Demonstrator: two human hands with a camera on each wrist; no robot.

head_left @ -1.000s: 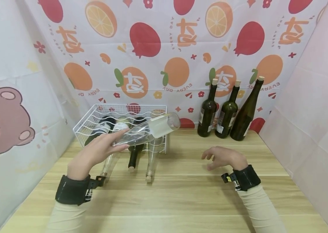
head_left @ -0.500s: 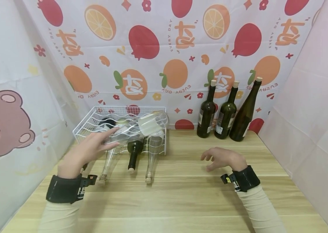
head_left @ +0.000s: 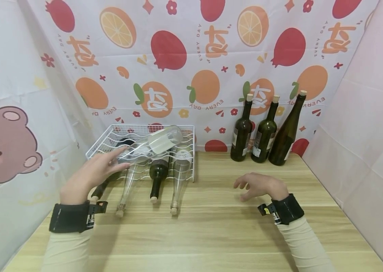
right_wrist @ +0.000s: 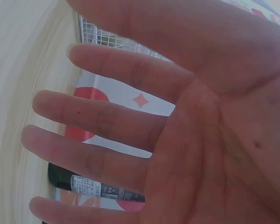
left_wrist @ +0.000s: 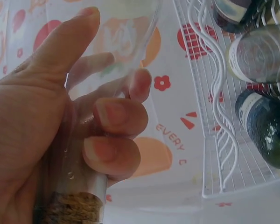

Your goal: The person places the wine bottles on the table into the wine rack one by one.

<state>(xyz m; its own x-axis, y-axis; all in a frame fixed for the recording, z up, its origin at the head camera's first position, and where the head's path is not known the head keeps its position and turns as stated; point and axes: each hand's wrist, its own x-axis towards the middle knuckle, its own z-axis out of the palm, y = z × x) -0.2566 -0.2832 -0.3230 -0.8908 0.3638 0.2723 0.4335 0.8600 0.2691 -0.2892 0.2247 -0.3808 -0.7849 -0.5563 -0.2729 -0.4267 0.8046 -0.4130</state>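
Observation:
My left hand (head_left: 93, 172) grips a clear glass bottle (head_left: 160, 141) with a pale label by its neck, holding it tilted above the white wire rack (head_left: 194, 166). In the left wrist view the fingers curl round the neck, and the cork (left_wrist: 72, 208) shows below them. Several bottles lie in the rack with necks toward me: a clear one (head_left: 179, 173) at the right, a dark green one (head_left: 159, 172) beside it, another clear one (head_left: 128, 189), and a dark one (head_left: 101, 189) partly behind my left hand. My right hand (head_left: 257, 185) holds nothing, its fingers loosely extended over the table.
Three dark green corked bottles, a left one (head_left: 241, 138), a middle one (head_left: 263, 139) and a taller right one (head_left: 284, 136), stand at the back right of the wooden table (head_left: 211, 234). A fruit-printed cloth (head_left: 123, 87) hangs behind the rack and bottles.
My left hand has moved left with the clear bottle, whose base has shifted from the rack's right edge to over its middle. My right hand has stayed in place.

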